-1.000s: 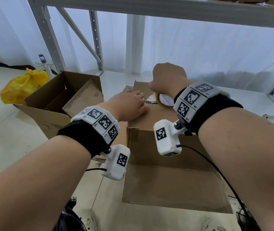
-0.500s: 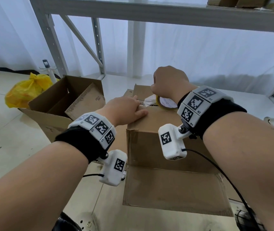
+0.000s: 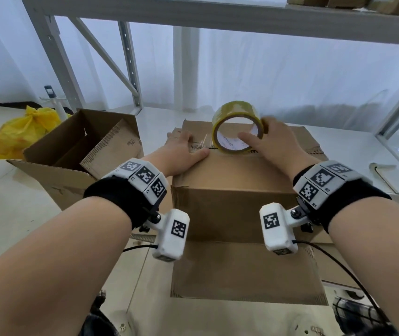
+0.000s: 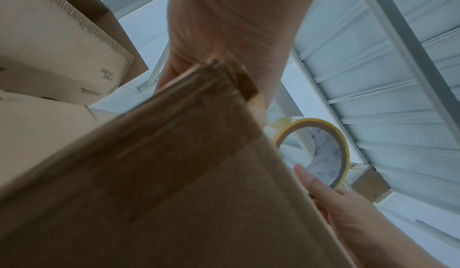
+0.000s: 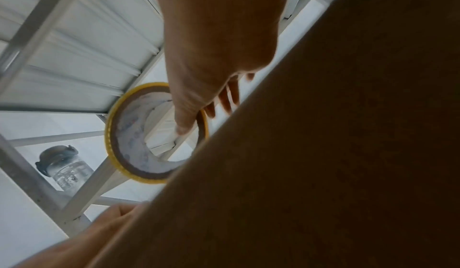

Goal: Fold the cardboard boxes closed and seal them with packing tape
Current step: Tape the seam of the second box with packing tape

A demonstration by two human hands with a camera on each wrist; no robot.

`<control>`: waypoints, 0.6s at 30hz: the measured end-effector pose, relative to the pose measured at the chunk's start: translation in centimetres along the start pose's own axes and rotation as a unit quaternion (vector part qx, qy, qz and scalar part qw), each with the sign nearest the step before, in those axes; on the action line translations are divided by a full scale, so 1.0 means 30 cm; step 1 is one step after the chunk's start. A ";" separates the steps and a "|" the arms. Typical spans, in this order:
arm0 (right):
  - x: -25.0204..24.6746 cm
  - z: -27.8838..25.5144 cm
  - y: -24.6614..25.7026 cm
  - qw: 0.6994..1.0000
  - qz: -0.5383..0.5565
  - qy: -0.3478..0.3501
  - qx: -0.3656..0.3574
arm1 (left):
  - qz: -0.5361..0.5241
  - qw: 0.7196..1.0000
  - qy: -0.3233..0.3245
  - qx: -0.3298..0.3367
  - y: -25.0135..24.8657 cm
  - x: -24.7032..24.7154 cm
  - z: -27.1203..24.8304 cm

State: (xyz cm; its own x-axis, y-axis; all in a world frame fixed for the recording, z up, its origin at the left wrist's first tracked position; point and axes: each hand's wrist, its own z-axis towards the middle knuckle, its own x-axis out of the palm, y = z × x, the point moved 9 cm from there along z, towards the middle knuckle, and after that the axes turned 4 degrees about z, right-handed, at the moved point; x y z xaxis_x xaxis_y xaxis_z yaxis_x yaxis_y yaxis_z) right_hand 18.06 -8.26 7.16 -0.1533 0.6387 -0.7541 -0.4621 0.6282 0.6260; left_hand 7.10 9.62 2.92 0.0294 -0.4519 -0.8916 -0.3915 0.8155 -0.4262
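Observation:
A closed cardboard box (image 3: 242, 175) stands in front of me, its top flaps meeting at a seam across the far part. My left hand (image 3: 184, 151) lies flat on the left end of that seam, fingers straight, pressing the flaps down. A yellow roll of packing tape (image 3: 236, 126) stands on edge on the seam. My right hand (image 3: 266, 139) holds it, thumb inside the core and fingers over the outer rim. The roll (image 4: 316, 152) shows in the left wrist view beside the box edge. In the right wrist view the thumb reaches into the roll (image 5: 139, 134).
A second cardboard box (image 3: 77, 151) stands open at the left with a flap folded inward. A yellow plastic bag (image 3: 21, 132) lies behind it. A grey metal shelving frame (image 3: 130, 69) rises behind the boxes. A loose cardboard flap (image 3: 247, 272) hangs at the box's near side.
My right hand has turned and lifted the tape roll upright on the seam; before, it covered the roll from above as a fist. The left hand stays on the flaps.

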 end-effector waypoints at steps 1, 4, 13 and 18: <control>0.000 0.000 -0.030 0.998 -0.060 0.001 0.032 | -0.009 1.000 -0.016 0.001 -0.004 -0.012 -0.003; 0.028 -0.032 -0.121 0.974 -0.146 0.070 0.158 | -0.012 1.000 -0.017 0.017 -0.020 -0.019 -0.009; 0.043 -0.075 -0.098 0.964 -0.209 0.084 0.144 | -0.026 1.000 0.014 0.005 0.034 0.006 -0.032; -0.003 -0.096 -0.135 0.953 -0.225 0.074 0.187 | -0.007 1.000 -0.002 0.005 0.030 -0.007 -0.042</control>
State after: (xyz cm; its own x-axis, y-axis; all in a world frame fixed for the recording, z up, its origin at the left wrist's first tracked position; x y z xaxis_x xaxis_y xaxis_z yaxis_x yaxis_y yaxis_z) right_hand 17.43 -12.15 4.10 -0.1479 0.2151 -0.9653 -0.1711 0.9558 0.2392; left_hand 5.58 10.00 2.91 0.0388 -0.4609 -0.8866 -0.3822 0.8129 -0.4394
